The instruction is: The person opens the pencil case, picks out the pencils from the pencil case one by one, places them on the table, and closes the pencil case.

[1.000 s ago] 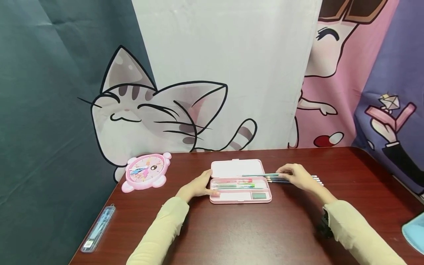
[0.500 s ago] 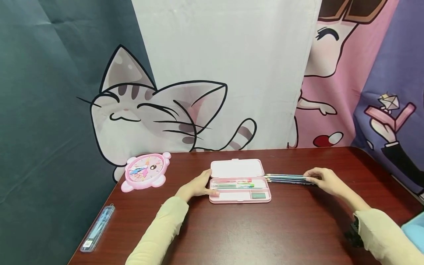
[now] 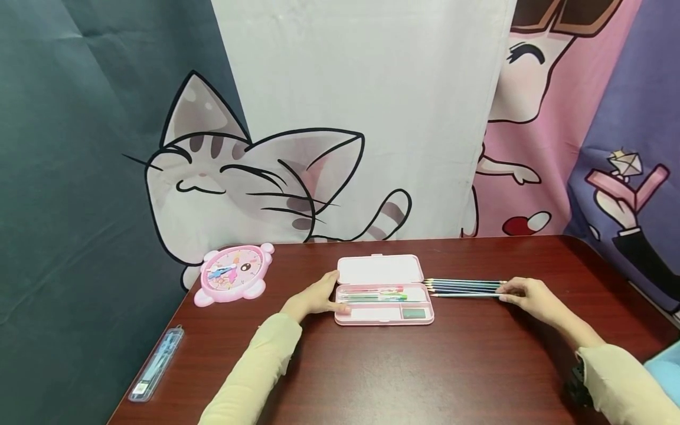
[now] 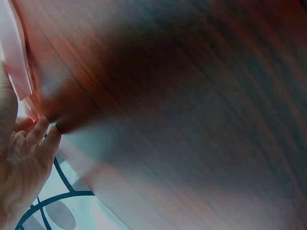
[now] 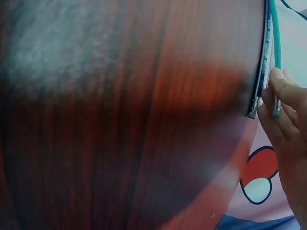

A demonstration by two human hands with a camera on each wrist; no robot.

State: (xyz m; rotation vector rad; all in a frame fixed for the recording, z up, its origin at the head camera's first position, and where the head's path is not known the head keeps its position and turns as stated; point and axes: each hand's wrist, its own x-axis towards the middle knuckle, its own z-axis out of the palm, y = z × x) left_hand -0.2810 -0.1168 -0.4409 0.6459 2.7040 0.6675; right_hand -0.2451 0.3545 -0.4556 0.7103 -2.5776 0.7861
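A pink pencil case [image 3: 383,324] lies with its lid folded back on the table, several pens [image 3: 372,297] and a green eraser-like block [image 3: 414,313] in it. My left hand [image 3: 314,298] holds the case's left end, thumb on its front corner; in the left wrist view this hand [image 4: 26,158] has its fingertips at the pink edge. Right of the case, several dark pencils [image 3: 464,285] lie side by side. With thumb and fingers my right hand [image 3: 533,298] pinches the end of the nearest, greenish pencil [image 3: 462,295]; the right wrist view shows this green pencil [image 5: 277,38] between the fingers.
A pink animal-shaped toy clock [image 3: 234,276] lies at the table's back left. A clear, narrow case [image 3: 156,366] sits along the left edge. Something light blue [image 3: 666,369] shows at the right edge. A printed cat curtain [image 3: 297,177] hangs directly behind the table.
My right hand has moved right, away from the case. The pencil it held over the case now lies in the row, and it pinches the near pencil. The left hand stays put.
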